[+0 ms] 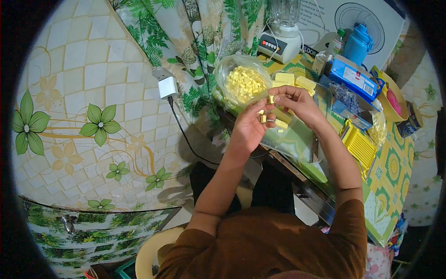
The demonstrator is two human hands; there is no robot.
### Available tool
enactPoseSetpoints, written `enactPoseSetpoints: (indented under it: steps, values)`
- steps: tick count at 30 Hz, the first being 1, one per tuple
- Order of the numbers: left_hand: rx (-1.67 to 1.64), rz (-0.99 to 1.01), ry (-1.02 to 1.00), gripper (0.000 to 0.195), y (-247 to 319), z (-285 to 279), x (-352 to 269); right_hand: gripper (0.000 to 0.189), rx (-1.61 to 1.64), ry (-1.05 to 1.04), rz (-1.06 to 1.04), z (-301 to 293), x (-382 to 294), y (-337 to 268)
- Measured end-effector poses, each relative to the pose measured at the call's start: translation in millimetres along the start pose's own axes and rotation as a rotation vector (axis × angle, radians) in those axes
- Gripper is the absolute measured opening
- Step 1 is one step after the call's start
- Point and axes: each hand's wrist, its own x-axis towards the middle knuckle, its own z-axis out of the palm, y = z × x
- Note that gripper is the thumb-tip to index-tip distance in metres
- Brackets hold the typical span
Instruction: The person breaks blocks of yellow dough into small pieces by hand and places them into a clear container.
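My left hand (251, 122) is turned palm up and holds small yellow blocks (263, 119) among its curled fingers. Between the thumb and fingers of my right hand (292, 101) is another small yellow block (271, 99), close to the left fingertips. Beyond my hands, a clear plastic bag (223, 75) stands full of small yellow cubes (245, 82). Larger yellow blocks (284, 78) and cut sticks (281, 123) lie in and about a clear plastic tray (292, 141), partly hidden by my hands. What the yellow material is, I cannot tell.
A knife-like blade (315, 148) lies along the tray's right side. A yellow slicer-like tool (359, 148), a blue box (355, 78), a yellow bowl (400, 101) and a blue bottle (358, 43) stand to the right. A blender (282, 40) is behind. A white charger (167, 88) with a black cable is at left.
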Motion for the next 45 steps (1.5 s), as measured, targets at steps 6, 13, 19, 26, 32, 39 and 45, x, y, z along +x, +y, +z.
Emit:
enactPoseSetpoints:
  steps: [6,13,19,26,32,39,45]
  values:
    - [0.245,0.094,0.058,0.020,0,-2,7,0.029,-0.069,-0.032,-0.049,-1,-1,-3]
    - [0.412,0.174,0.097,0.014,1,7,6,0.026,-0.153,-0.042,-0.153,0,-3,-6]
    - [0.583,0.302,0.125,0.014,0,9,2,0.025,-0.180,-0.074,-0.134,-2,-4,-3]
    - [0.548,0.322,0.109,0.012,0,10,0,0.026,-0.072,-0.069,-0.106,1,-5,-6]
    - [0.512,0.308,0.096,0.012,0,10,-2,0.027,-0.057,-0.098,-0.038,-2,-5,-7]
    - [0.449,0.267,0.069,0.013,3,9,-2,0.027,-0.053,-0.105,-0.027,-3,-3,-4]
    - [0.505,0.266,0.090,0.013,2,9,-1,0.026,-0.080,-0.089,-0.028,-1,-3,-3]
